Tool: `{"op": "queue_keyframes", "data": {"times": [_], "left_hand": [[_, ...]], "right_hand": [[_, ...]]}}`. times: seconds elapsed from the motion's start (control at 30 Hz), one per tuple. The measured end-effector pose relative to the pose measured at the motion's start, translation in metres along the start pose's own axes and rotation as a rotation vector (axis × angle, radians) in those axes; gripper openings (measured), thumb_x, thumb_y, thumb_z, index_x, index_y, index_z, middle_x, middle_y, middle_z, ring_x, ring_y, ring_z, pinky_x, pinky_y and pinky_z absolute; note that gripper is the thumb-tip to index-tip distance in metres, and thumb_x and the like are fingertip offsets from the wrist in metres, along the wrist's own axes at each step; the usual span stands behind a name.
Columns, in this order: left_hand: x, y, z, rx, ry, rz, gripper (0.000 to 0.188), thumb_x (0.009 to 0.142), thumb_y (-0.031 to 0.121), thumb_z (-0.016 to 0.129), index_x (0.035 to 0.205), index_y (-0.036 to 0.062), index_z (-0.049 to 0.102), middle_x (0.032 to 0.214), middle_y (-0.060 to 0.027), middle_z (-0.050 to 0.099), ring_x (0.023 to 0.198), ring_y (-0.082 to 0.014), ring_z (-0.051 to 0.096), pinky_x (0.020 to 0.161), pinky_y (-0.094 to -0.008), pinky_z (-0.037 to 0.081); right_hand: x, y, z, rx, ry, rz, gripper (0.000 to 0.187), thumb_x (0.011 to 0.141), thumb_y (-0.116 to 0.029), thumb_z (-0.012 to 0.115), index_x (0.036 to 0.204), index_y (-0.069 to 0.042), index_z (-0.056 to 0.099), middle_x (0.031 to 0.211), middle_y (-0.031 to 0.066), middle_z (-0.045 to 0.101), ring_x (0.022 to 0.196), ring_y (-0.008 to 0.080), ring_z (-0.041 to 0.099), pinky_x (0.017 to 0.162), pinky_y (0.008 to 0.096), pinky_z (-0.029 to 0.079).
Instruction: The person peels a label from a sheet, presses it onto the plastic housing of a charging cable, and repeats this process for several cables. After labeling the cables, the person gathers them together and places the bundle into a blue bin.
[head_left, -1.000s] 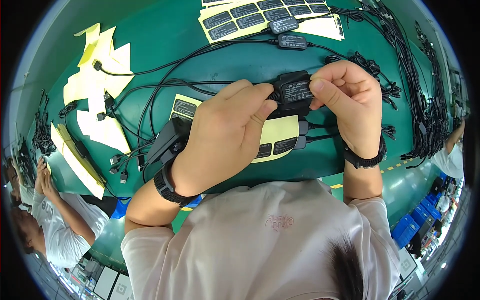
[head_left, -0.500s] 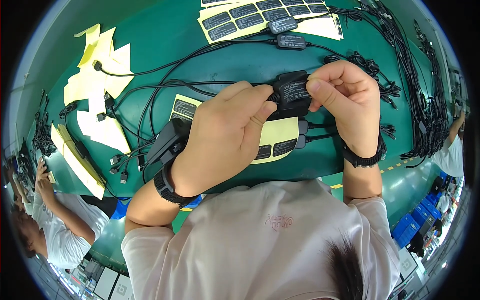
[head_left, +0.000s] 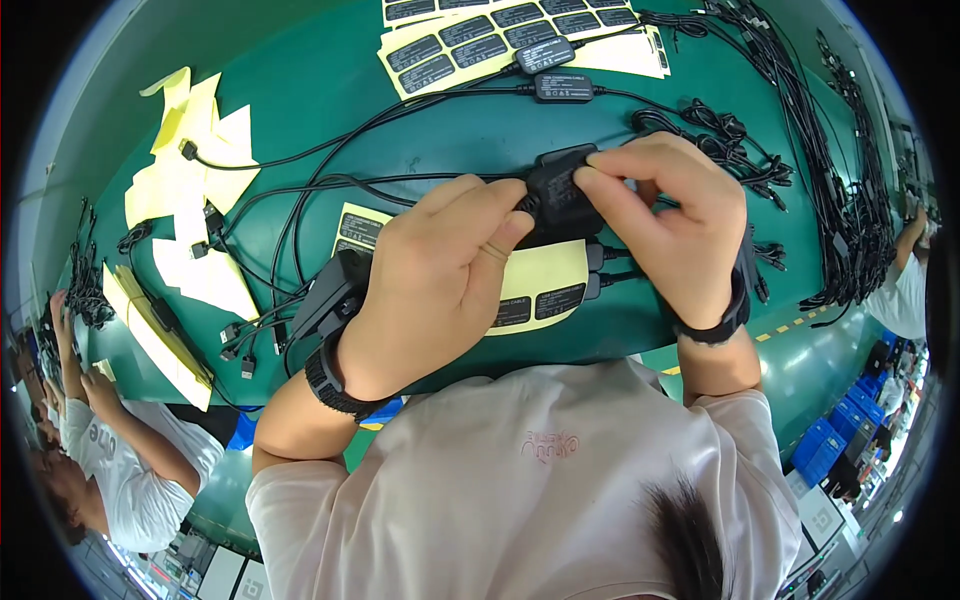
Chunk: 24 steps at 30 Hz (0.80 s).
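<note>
My left hand (head_left: 430, 275) pinches the left end of a black charging cable, where it enters a small black box. My right hand (head_left: 680, 215) is closed, thumb and forefinger pressed at the right side of a black printed label (head_left: 562, 188) that lies over the box. How much of the label is stuck down is hard to see. A dark block shows behind and under the box. Below it lies a yellow label sheet (head_left: 555, 268) with a few black labels left on it, partly covered by my left hand.
Two labelled cable boxes (head_left: 564, 88) lie before more label sheets (head_left: 430, 60) at the back. Torn yellow backing paper (head_left: 190, 150) is at left, near USB plugs. Bundled black cables (head_left: 800, 150) line the right. A black device (head_left: 335, 290) sits by my left wrist. Co-workers are at both sides.
My right fingertips have moved a little left with the label and box, and the label's face has tilted darker. My left hand keeps its pinch. The whole view has shifted slightly.
</note>
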<state>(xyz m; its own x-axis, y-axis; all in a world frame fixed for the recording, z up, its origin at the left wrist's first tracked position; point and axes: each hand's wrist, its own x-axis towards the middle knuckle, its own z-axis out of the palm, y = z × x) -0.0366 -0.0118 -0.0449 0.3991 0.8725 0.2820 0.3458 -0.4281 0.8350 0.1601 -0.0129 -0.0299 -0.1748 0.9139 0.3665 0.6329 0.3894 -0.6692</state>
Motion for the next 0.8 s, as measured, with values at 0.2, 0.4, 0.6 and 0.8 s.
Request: {"op": "queue_keyframes", "data": {"times": [0.2, 0.4, 0.6, 0.8], "left_hand": [[0.002, -0.004, -0.003, -0.114, -0.011, -0.080, 0.014, 0.087, 0.005, 0.056, 0.096, -0.0060, 0.059, 0.068, -0.0134, 0.051, 0.061, -0.0282, 0.049, 0.055, -0.0333, 0.040], [0.002, 0.001, 0.001, -0.041, -0.020, -0.063, 0.014, 0.088, 0.006, 0.055, 0.096, -0.0044, 0.059, 0.068, -0.0128, 0.051, 0.061, -0.0268, 0.049, 0.056, -0.0326, 0.040], [0.003, 0.007, 0.002, 0.030, -0.039, -0.072, 0.014, 0.088, 0.007, 0.055, 0.097, -0.0026, 0.060, 0.069, -0.0123, 0.051, 0.062, -0.0258, 0.050, 0.058, -0.0318, 0.041], [0.007, 0.009, -0.002, -0.030, -0.029, -0.111, 0.014, 0.088, 0.008, 0.055, 0.097, -0.0027, 0.060, 0.070, -0.0124, 0.053, 0.063, -0.0256, 0.052, 0.059, -0.0323, 0.042]], "right_hand": [[0.009, 0.014, -0.010, -0.227, 0.080, 0.048, 0.019, 0.072, -0.012, 0.074, 0.087, -0.003, 0.067, 0.085, 0.0082, 0.063, 0.077, 0.0173, 0.056, 0.065, 0.0277, 0.044], [0.004, -0.002, -0.002, -0.261, 0.018, -0.104, 0.032, 0.071, -0.030, 0.076, 0.085, -0.003, 0.065, 0.090, 0.0062, 0.059, 0.091, 0.0243, 0.048, 0.079, 0.0346, 0.040], [0.006, 0.001, -0.002, -0.089, -0.143, 0.062, 0.032, 0.073, -0.030, 0.075, 0.085, -0.003, 0.064, 0.082, 0.0058, 0.057, 0.085, 0.0219, 0.050, 0.077, 0.0317, 0.041], [0.010, 0.010, -0.003, 0.230, -0.194, 0.134, 0.023, 0.079, -0.025, 0.068, 0.085, -0.003, 0.065, 0.070, 0.0070, 0.058, 0.074, 0.0220, 0.052, 0.076, 0.0333, 0.041]]}}
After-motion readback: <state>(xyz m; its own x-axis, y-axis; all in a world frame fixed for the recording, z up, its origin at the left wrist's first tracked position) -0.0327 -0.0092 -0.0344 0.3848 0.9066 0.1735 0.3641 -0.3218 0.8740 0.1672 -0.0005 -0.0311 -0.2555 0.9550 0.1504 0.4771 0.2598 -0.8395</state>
